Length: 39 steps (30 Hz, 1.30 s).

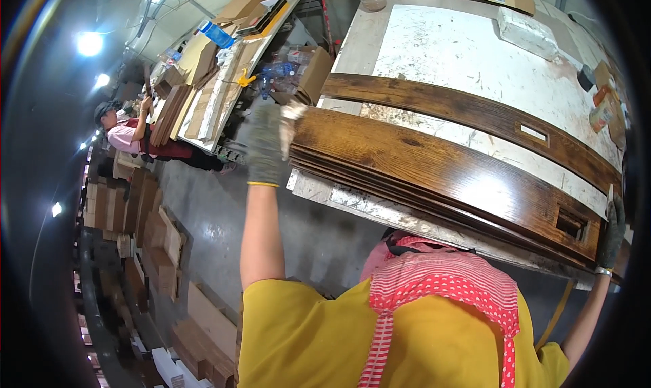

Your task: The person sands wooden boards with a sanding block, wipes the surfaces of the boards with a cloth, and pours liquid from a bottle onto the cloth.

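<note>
Several dark brown wood boards (pixel 407 161) lie stacked along the near table edge, the top one glossy with a rectangular cutout at its right end. My left hand (pixel 263 144), in a grey work glove, is closed at the stack's left end on a pale crumpled rag (pixel 292 119); motion blurs it. At the right end, my right hand (pixel 613 233), also gloved, is closed beside the top board's end. A thin pale strip (pixel 609 193) sticks up from it. Beyond the stack lies a single brown board (pixel 468 117) with a smaller slot.
The white worktable (pixel 434 46) carries a white block (pixel 527 33), cardboard and a can (pixel 599 117). Left of it stand a box of plastic bottles (pixel 308 76) and another loaded table. A co-worker (pixel 129 127) handles brown boards there. Cardboard boxes (pixel 159 259) stand on the floor.
</note>
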Tool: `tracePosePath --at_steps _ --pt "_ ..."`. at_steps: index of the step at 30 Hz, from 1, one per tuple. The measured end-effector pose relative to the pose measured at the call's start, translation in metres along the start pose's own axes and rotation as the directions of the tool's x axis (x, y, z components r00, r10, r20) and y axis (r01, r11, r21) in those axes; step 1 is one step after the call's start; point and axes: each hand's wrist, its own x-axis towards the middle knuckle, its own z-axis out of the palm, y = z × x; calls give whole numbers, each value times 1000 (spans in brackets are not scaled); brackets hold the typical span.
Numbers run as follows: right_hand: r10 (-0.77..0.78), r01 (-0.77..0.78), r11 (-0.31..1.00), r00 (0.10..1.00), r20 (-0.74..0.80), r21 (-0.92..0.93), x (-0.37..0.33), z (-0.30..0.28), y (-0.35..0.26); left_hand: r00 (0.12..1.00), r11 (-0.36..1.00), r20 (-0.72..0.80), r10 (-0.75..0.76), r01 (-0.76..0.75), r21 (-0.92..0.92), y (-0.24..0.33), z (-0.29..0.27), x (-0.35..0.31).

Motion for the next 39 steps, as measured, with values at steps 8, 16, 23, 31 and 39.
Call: tracePosePath --at_steps 8,16,23,31,39 --pt "130 -126 982 991 -20 139 1 -6 6 962 768 -262 74 112 631 -16 -49 -5" --pt "195 -176 952 979 -53 252 2 0 -4 843 638 272 463 -531 558 99 113 -52" --pt "-301 252 818 953 -13 -516 -9 -20 -35 491 646 483 725 -728 -228 228 213 -123" --pt "-305 241 914 938 -163 -327 -9 6 -91 538 517 371 757 -840 165 172 117 -47" --pt "-399 342 904 890 -222 -257 -11 -12 -75 776 887 431 460 -427 -177 269 187 2"
